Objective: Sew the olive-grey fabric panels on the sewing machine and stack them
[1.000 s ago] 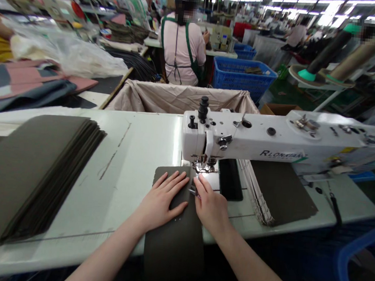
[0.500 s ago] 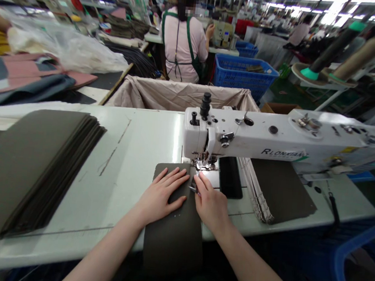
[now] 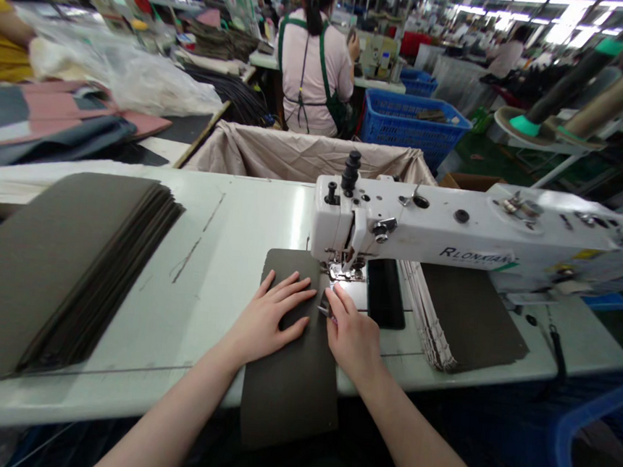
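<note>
A dark olive panel (image 3: 290, 399) lies under the needle area of the white sewing machine (image 3: 400, 223), its near end hanging over the table's front edge. My left hand (image 3: 276, 318) rests flat on it with the fingers spread. At the panel's right edge, just before the presser foot (image 3: 345, 269), is my right hand (image 3: 353, 335). Its fingers are curled round small thread snips (image 3: 324, 308), whose metal tips poke out to the left; the rest is hidden in the palm. Beside the machine bed lies a black phone-like slab (image 3: 385, 294).
A thick stack of olive panels (image 3: 59, 255) is on the left of the table (image 3: 216, 254). More panels with pale stitched edges (image 3: 468, 313) lie under the machine arm. Behind stands a cloth-lined bin (image 3: 307, 157), then a seated person (image 3: 312, 66) and a blue basket (image 3: 413, 122).
The olive panel has slid away from me past the presser foot, more of it now lying beyond my left hand. Both hands keep nearly the same pose. The view has shifted slightly.
</note>
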Tool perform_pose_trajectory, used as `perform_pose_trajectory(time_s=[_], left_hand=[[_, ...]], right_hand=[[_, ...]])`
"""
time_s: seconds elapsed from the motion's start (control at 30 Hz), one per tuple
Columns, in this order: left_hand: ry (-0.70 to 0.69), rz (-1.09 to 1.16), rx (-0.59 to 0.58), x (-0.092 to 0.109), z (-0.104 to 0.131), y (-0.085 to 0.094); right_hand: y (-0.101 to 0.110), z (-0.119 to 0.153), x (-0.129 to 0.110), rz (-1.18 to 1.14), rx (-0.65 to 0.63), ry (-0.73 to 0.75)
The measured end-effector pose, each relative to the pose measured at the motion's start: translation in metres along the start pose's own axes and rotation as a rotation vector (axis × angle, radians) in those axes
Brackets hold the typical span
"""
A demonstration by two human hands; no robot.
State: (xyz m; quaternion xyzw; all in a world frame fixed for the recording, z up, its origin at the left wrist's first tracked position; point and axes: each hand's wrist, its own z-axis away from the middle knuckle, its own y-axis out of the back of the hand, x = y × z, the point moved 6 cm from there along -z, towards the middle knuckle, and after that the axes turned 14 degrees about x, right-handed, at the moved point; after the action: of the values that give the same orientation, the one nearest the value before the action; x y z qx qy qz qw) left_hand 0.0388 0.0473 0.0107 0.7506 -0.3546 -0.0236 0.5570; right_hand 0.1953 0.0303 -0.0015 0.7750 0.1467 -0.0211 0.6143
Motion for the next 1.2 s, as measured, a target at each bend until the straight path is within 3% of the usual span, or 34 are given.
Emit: perform_pose_trajectory(time_s=[1.2], left_hand=[[0.005, 0.018, -0.004, -0.0032, 0.0013, -0.003]], right_hand=[[-0.0018, 0.0015, 0.001, -0.051, 0.032, 0.012]])
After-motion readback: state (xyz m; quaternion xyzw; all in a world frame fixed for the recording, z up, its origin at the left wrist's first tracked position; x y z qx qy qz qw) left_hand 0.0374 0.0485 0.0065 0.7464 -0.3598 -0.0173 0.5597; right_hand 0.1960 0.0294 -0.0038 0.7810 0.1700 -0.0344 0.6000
